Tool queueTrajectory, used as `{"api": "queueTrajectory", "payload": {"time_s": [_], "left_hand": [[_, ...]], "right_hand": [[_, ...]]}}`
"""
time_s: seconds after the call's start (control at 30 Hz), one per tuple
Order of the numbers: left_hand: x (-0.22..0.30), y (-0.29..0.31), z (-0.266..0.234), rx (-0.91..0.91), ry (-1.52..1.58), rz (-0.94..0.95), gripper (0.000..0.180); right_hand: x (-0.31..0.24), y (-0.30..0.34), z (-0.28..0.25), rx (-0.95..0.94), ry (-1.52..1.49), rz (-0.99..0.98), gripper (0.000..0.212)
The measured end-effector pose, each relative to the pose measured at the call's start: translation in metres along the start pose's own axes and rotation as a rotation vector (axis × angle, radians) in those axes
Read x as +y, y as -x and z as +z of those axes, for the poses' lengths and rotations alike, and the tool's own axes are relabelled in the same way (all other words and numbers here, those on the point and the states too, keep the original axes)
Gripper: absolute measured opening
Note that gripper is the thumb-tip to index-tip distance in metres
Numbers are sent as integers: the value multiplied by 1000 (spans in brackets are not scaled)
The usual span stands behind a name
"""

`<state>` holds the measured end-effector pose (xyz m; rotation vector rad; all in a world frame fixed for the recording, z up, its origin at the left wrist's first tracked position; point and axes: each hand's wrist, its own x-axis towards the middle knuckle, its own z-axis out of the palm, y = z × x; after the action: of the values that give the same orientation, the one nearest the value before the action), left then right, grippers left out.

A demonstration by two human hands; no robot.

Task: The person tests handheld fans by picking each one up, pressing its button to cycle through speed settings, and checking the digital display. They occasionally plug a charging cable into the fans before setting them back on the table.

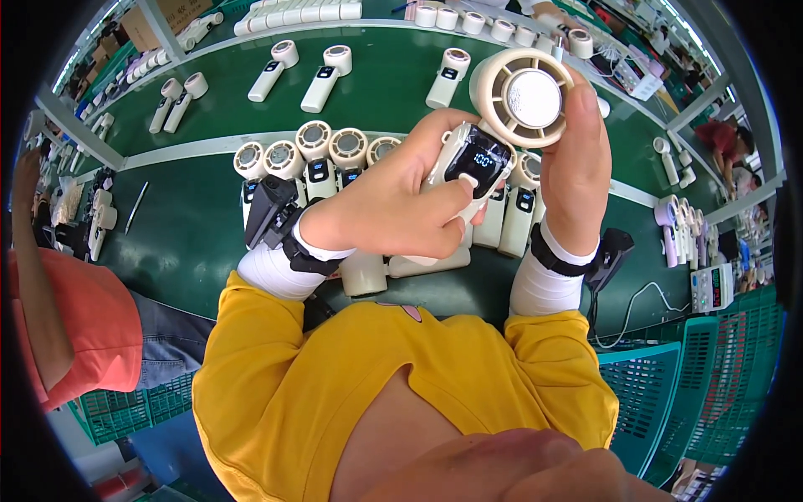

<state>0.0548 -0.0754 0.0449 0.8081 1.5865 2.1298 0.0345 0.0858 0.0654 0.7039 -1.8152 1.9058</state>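
A cream handheld fan (533, 99) is raised above the bench, its round grille facing up and a lit digital display on its dark panel. My left hand (401, 197) is closed around its handle, with the thumb on the panel's lower part by a button. My right hand (579, 155) cups the right side of the fan head; its fingers are mostly hidden behind the head. Below my hands stands a row of similar fans (314, 138), several with lit displays. Closer to me, another pale fan (364, 274) lies on the bench, partly covered by my left arm.
Across a pale rail, more fans (326, 77) lie spaced along a green belt (368, 92). A pen (136, 207) lies at left, near a person in an orange shirt (79, 322). At right are purple and cream fans (669, 230), a power supply (711, 289), a cable and green crates (640, 402).
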Motion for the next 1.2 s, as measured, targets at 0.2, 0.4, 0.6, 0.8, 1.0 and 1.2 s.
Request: {"api": "queueTrajectory", "payload": {"time_s": [0.2, 0.4, 0.6, 0.8, 1.0, 1.2], "left_hand": [[-8, -1, -3, -22, 14, 37, 36], [-22, -14, -16, 42, -723, 581, 36], [-5, -11, -36, -72, -1198, 1087, 40], [-42, -9, -26, 5, -865, 682, 52], [-2, 7, -8, -163, -66, 65, 54], [31, 43, -1, 237, 233, 399, 46]], "right_hand": [[2, 0, -2, 110, 22, -117, 38], [-10, 7, 0, 267, -265, -401, 38], [-13, 17, 17, 79, -767, 122, 31], [-4, 21, 14, 220, -166, -120, 31], [3, 4, 3, 77, 375, -434, 36], [-3, 11, 11, -39, 396, -263, 26]]}}
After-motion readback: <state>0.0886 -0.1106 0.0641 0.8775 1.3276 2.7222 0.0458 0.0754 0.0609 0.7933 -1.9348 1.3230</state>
